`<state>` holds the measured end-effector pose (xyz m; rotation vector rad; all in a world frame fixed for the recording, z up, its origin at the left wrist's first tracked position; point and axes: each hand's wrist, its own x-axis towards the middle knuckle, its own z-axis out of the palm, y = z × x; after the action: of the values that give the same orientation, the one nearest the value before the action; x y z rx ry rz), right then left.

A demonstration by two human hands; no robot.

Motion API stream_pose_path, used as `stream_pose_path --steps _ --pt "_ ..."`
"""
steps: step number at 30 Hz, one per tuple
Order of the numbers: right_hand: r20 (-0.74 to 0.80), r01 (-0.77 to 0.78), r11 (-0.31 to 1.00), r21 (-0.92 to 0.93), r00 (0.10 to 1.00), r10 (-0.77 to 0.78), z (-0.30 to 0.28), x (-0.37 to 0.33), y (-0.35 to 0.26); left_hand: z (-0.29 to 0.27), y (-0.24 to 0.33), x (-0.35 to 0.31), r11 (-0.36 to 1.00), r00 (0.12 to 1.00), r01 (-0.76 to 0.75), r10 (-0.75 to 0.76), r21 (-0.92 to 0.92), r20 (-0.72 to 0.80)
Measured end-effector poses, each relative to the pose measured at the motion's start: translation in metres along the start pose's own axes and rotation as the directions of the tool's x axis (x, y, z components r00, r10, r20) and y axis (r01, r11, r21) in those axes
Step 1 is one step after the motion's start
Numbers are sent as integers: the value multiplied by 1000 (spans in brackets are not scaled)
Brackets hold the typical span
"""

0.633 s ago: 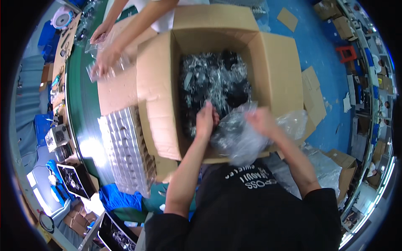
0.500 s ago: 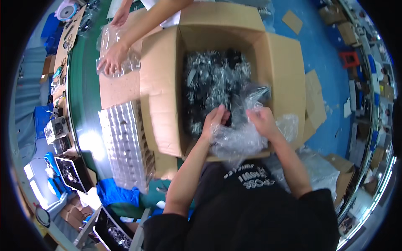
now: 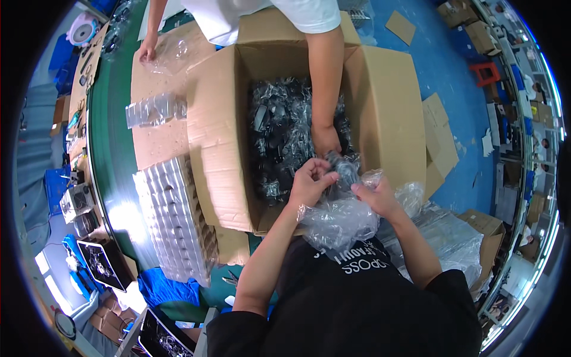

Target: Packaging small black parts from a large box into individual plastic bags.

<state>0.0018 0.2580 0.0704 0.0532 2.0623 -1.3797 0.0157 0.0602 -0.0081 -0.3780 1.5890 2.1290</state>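
Observation:
Over the near edge of a large open cardboard box (image 3: 217, 149), my left hand (image 3: 309, 183) pinches a small dark part in a clear plastic bag (image 3: 343, 172). My right hand (image 3: 380, 199) grips the clear plastic at the other side of this part. A crumpled mass of clear plastic bags (image 3: 342, 221) lies between my wrists, against my front. Inside the box are several black parts in clear bags (image 3: 276, 128); their exact kind cannot be made out. A co-worker's hand (image 3: 326, 140) reaches into the box just beyond my hands, its fingertips partly hidden.
Left of the box stands a stack of moulded trays (image 3: 169, 220). Behind it, a clear plastic tray (image 3: 156, 110) lies on cardboard (image 3: 157, 143), beside a green conveyor belt (image 3: 116, 143). A plastic-wrapped bundle (image 3: 446, 244) is at my right; a red stool (image 3: 486, 74) stands farther off.
The co-worker has let go of the clear plastic tray and now has one arm down in the box. My hands have drawn closer together around the bagged dark part.

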Motion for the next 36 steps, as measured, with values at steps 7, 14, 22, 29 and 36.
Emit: stream_pose_path --steps 7,14,22,29,36 --pt "-317 -31 950 311 939 134 -5 0 20 6 -5 -9 922 982 178 -190 -344 0" --pt "-203 74 754 653 976 80 -17 7 29 38 -1 -13 988 988 -86 69 -129 -136" --pt "-216 473 666 577 875 -434 -21 10 28 22 29 -12 594 949 310 -151 -742 276" --pt "-431 367 859 356 880 -197 6 6 -13 36 32 -13 996 988 86 -87 13 130" --pt "-305 38 990 133 952 4 3 2 -2 45 21 -17 968 968 -231 239 98 -80"
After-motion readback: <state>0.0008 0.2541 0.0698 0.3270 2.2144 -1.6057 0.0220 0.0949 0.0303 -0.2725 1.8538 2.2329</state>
